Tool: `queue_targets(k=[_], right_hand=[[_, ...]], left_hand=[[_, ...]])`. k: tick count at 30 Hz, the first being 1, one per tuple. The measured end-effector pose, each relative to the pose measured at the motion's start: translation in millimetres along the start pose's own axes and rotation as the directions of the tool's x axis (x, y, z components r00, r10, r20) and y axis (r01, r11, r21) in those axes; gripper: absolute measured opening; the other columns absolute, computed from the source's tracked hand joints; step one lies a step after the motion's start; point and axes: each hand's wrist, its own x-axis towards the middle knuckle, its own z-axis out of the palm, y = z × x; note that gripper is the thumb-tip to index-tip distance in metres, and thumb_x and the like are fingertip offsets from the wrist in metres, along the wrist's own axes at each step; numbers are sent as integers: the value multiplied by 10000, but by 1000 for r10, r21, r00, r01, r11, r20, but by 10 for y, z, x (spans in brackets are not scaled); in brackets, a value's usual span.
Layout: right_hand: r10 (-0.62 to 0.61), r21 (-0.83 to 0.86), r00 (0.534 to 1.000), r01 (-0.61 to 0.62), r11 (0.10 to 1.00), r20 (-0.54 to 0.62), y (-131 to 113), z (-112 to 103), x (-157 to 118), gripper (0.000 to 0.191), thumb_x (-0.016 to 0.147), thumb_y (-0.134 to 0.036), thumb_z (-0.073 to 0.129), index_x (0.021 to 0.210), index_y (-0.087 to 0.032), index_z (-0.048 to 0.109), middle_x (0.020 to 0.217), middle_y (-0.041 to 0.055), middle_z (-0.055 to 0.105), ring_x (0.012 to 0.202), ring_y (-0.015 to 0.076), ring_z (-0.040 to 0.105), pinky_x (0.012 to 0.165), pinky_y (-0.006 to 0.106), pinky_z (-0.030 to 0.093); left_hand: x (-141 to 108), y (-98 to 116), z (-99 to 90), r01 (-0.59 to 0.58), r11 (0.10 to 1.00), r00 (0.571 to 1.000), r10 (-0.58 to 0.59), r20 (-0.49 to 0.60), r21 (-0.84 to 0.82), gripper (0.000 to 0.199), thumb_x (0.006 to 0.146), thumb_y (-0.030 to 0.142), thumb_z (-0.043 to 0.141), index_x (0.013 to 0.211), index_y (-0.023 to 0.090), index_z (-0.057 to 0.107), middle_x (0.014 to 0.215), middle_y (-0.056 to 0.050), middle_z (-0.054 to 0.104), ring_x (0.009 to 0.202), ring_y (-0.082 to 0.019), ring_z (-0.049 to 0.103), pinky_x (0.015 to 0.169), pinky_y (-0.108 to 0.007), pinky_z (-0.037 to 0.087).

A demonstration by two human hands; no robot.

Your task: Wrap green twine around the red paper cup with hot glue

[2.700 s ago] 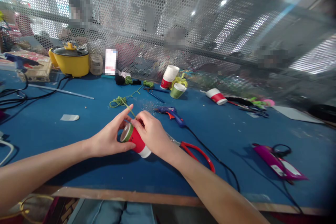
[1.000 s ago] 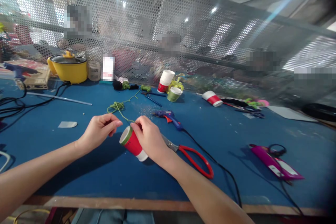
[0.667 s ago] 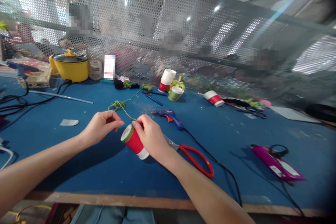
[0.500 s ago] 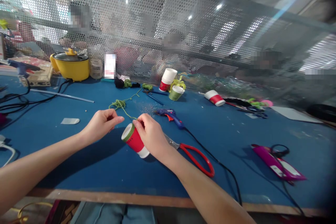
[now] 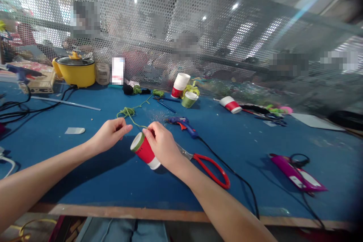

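Note:
A red and white paper cup (image 5: 145, 152) with green yarn round its rim lies tilted on the blue table, its mouth toward the upper left. My right hand (image 5: 161, 143) is closed at the cup's upper side, pinching the green yarn by the rim. From there the strand runs back to a loose tangle of green yarn (image 5: 126, 112). My left hand (image 5: 111, 135) hovers left of the cup, apart from it, fingers curled and thumb against the fingertips; whatever is between them is too small to make out. Red-handled scissors (image 5: 213, 170) lie partly under my right hand.
Beyond my right hand lies a blue glue gun (image 5: 184, 124) with its black cable running right. Stacked cups (image 5: 180, 85), a green cup (image 5: 190, 99) and a yellow pot (image 5: 76, 72) stand at the back. A purple packet (image 5: 297, 174) is at the right.
The whole view has shifted very slightly. Both hands and the cup keep nearly the same positions relative to each other.

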Motion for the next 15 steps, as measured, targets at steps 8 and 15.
queue_targets(k=[8, 15], right_hand=[[-16, 7, 1000, 16, 1000, -8, -3, -9, -3, 180, 858, -233, 464, 683, -207, 433, 670, 6, 532, 629, 149, 514, 604, 260, 391], [-12, -11, 1000, 12, 1000, 7, -14, -13, -12, 183, 864, -238, 450, 684, -203, 437, 693, 14, 536, 636, 154, 515, 597, 263, 385]], left_hand=[[39, -72, 25, -50, 996, 998, 48, -36, -69, 255, 717, 410, 564, 705, 169, 484, 593, 42, 503, 515, -92, 447, 501, -210, 367], [-63, 35, 94, -39, 987, 971, 74, 228, -156, 547, 665, 461, 629, 1084, 142, 482, 1026, -103, 596, 899, -218, 571, 765, -346, 457]])
